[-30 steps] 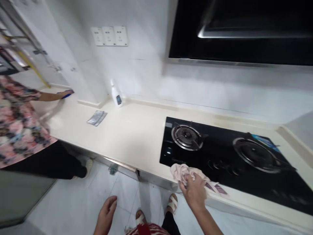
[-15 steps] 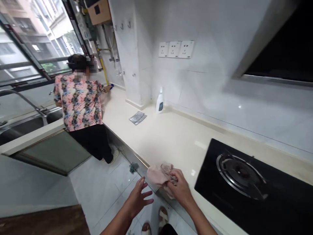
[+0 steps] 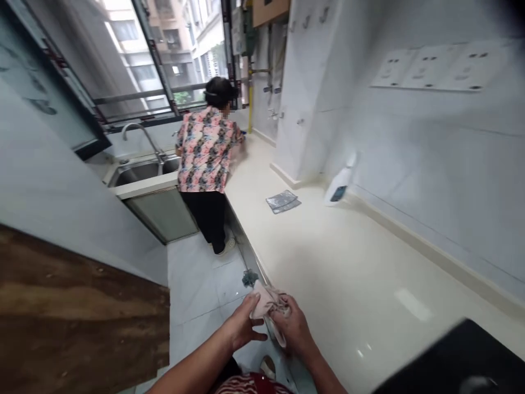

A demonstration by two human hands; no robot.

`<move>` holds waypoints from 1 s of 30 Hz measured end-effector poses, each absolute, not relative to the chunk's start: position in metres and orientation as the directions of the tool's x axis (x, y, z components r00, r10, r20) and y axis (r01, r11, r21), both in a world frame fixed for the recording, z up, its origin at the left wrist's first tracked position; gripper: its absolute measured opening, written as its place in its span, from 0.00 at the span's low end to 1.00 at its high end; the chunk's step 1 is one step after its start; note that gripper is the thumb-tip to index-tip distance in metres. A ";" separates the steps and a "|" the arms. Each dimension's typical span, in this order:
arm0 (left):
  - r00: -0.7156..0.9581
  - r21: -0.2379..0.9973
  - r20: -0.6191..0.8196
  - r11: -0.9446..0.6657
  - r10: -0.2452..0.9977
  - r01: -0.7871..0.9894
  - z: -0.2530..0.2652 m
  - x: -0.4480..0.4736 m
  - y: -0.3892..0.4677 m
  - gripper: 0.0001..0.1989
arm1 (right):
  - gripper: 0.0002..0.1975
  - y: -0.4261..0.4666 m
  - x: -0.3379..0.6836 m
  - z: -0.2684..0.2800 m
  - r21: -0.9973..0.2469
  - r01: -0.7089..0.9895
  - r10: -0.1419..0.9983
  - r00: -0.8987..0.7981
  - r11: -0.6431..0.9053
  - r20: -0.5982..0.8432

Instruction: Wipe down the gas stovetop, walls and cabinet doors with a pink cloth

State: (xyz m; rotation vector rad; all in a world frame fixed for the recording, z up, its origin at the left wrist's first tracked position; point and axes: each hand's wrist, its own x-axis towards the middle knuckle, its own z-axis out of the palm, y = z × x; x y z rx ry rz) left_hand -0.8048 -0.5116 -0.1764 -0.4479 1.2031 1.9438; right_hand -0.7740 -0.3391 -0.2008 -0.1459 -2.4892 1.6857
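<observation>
A pale worktop [image 3: 348, 262] takes up most of my view, running from the near right corner away to the far end of the kitchen, its bare stretches catching streaks of light. White, marble-patterned walls [image 3: 410, 137] rise on its right, and light tiles cover the floor [image 3: 197, 279] to its left. Far off, a dark-framed window [image 3: 176, 49] looks out on apartment blocks, while a brown wooden panel [image 3: 82, 306] fills the near left. A co-worker [image 3: 205, 158] in a flowered top and black trousers stands at the far end, back turned, one arm reaching across the worktop. Of the black hob [image 3: 463, 361], only a blurred corner shows on the near right. Beside the co-worker is a steel sink [image 3: 139, 174] with a curved tap [image 3: 150, 139]; three sockets [image 3: 429, 65] sit in a row on the wall. Close to me, over the worktop's front edge, two bare hands come together at a pale pink cloth [image 3: 264, 301]. The right hand [image 3: 293, 325] is curled around its bunched part, with a fold hanging below; the left hand [image 3: 243, 323] is half open, fingers spread, thumb against the cloth's edge. A white spray bottle [image 3: 339, 186] stands on the worktop near the wall, with a flat silvery packet [image 3: 283, 201] lying to its left. Smallest are the metal hooks [image 3: 307, 22] on the pillar.
</observation>
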 end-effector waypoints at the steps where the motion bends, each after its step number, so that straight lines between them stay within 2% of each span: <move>1: -0.612 0.540 -0.624 -0.298 0.486 -0.787 -0.170 -0.805 -0.518 0.44 | 0.17 -0.353 -0.782 -0.188 -0.958 0.013 0.058 -0.998 0.288 0.004; 2: -0.609 0.482 -0.583 -0.374 0.538 -0.792 -0.161 -0.806 -0.526 0.43 | 0.18 -0.367 -0.789 -0.175 -0.970 0.006 -0.036 -0.999 0.242 -0.016; 4: -0.667 0.366 -0.467 -0.560 0.580 -0.743 -0.143 -0.809 -0.542 0.36 | 0.20 -0.393 -0.801 -0.152 -0.969 -0.076 -0.163 -0.986 0.236 0.038; 6: -0.785 0.318 -0.388 -0.729 0.482 -0.605 -0.124 -0.813 -0.560 0.27 | 0.21 -0.414 -0.812 -0.134 -0.952 -0.190 -0.237 -0.962 0.240 0.132; 8: -0.870 0.336 -0.360 -0.824 0.335 -0.457 -0.108 -0.818 -0.579 0.21 | 0.22 -0.432 -0.824 -0.124 -0.957 -0.233 -0.302 -0.937 0.173 0.173; 10: -0.914 0.373 -0.339 -0.860 0.223 -0.348 -0.097 -0.820 -0.599 0.21 | 0.25 -0.451 -0.835 -0.121 -0.987 -0.152 -0.330 -0.936 0.057 0.125; 13: -0.938 0.415 -0.321 -0.871 0.129 -0.262 -0.093 -0.819 -0.633 0.20 | 0.36 -0.485 -0.853 -0.125 -0.997 0.052 -0.382 -0.924 -0.057 -0.026; 16: -0.941 0.497 -0.337 -0.848 0.006 -0.183 -0.095 -0.821 -0.674 0.19 | 0.47 -0.528 -0.870 -0.125 -0.982 0.164 -0.546 -0.833 -0.097 -0.085; 19: -0.937 0.645 -0.316 -0.758 -0.147 -0.098 -0.094 -0.833 -0.722 0.22 | 0.47 -0.577 -0.895 -0.117 -0.966 0.237 -0.659 -0.744 -0.105 -0.111; 21: -0.938 0.721 -0.279 -0.690 -0.204 -0.064 -0.091 -0.847 -0.755 0.27 | 0.41 -0.610 -0.916 -0.109 -0.969 0.242 -0.667 -0.729 -0.042 -0.153; 24: -0.937 0.747 -0.251 -0.665 -0.243 -0.028 -0.089 -0.868 -0.799 0.31 | 0.33 -0.659 -0.950 -0.102 -0.980 0.194 -0.628 -0.759 0.037 -0.174; 27: -0.921 0.740 -0.271 -0.673 -0.280 -0.013 -0.096 -0.886 -0.835 0.28 | 0.30 -0.699 -0.978 -0.104 -0.992 0.102 -0.567 -0.814 0.078 -0.128; 30: -0.883 0.679 -0.361 -0.734 -0.300 -0.028 -0.115 -0.905 -0.862 0.25 | 0.28 -0.722 -1.010 -0.116 -0.991 0.055 -0.489 -0.866 0.120 -0.107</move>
